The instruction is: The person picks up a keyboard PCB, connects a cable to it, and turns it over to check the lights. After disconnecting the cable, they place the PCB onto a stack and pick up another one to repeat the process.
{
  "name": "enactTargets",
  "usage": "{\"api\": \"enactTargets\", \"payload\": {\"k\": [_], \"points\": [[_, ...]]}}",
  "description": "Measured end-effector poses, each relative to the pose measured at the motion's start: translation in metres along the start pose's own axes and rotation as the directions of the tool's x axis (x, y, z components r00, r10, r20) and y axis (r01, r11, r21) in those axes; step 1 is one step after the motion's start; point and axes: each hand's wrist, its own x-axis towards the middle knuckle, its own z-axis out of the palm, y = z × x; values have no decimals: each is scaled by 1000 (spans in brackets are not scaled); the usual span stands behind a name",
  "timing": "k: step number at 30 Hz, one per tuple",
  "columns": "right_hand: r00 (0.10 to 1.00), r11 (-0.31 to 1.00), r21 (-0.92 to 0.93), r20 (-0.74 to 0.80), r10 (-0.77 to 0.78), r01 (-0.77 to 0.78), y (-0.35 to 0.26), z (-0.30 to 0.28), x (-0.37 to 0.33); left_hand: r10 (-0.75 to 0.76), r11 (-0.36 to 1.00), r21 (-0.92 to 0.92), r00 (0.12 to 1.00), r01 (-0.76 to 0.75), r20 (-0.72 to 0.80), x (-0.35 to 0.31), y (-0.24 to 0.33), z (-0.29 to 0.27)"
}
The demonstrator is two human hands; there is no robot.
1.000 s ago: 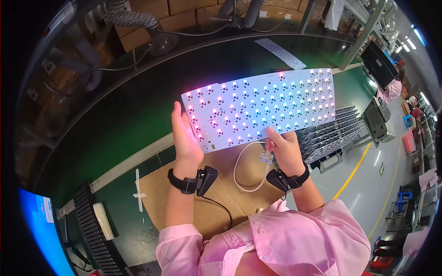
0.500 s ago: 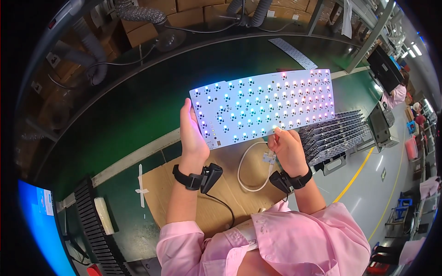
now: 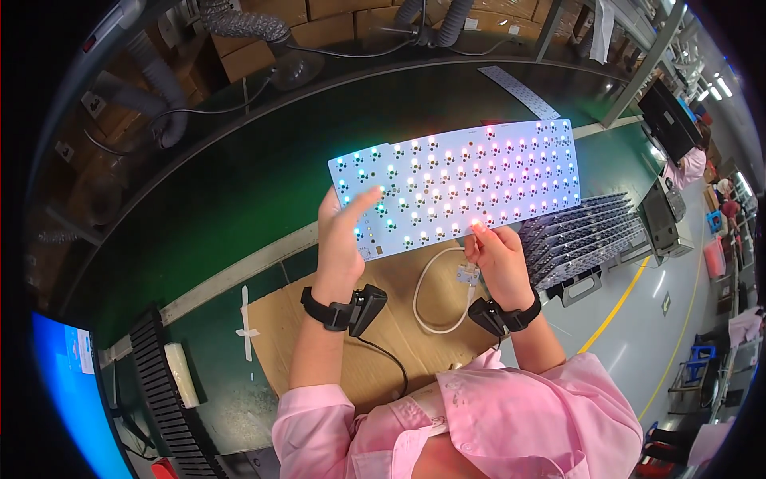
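Observation:
A white keyboard circuit board (image 3: 447, 188), dotted with glowing coloured lights, is held up above the bench between both hands. My left hand (image 3: 341, 239) grips its left end, with the thumb stretched over the board's front face and the other fingers behind, mostly hidden. At the lower edge, right of the middle, my right hand (image 3: 499, 255) pinches the board between thumb and fingers. Just below that hand hangs a small connector board (image 3: 467, 275) on a looped white cable (image 3: 417, 291).
Brown cardboard (image 3: 319, 311) covers the near bench. Beyond lies another circuit board strip (image 3: 519, 92). A rack of stacked boards (image 3: 586, 235) stands right, a black slotted rack (image 3: 171, 399) and a lit screen (image 3: 72, 383) left. Ducts (image 3: 239, 24) run along the back.
My left thumb has swung from the board's left edge onto its front face. Several lights have shifted colour. The board and my right hand have barely moved.

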Motion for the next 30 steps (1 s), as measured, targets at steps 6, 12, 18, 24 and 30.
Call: {"api": "enactTargets", "payload": {"k": [6, 12, 18, 24, 30], "points": [[1000, 998, -62, -9, -7, 6, -1, 3, -1, 108, 968, 219, 991, -124, 82, -2, 2, 7], [1000, 998, -67, 5, 0, 0, -1, 4, -2, 124, 957, 255, 990, -135, 61, -1, 1, 7], [1000, 997, -71, 5, 11, -10, -1, 3, -2, 132, 954, 267, 991, -136, 31, 0, 0, 7], [999, 998, -63, 35, 6, -3, -1, 3, -2, 124, 955, 266, 991, -131, 43, -1, 1, 5], [999, 998, -56, -22, -32, 31, 1, 1, -1, 114, 957, 235, 965, -171, 237, -5, 7, 7]]}}
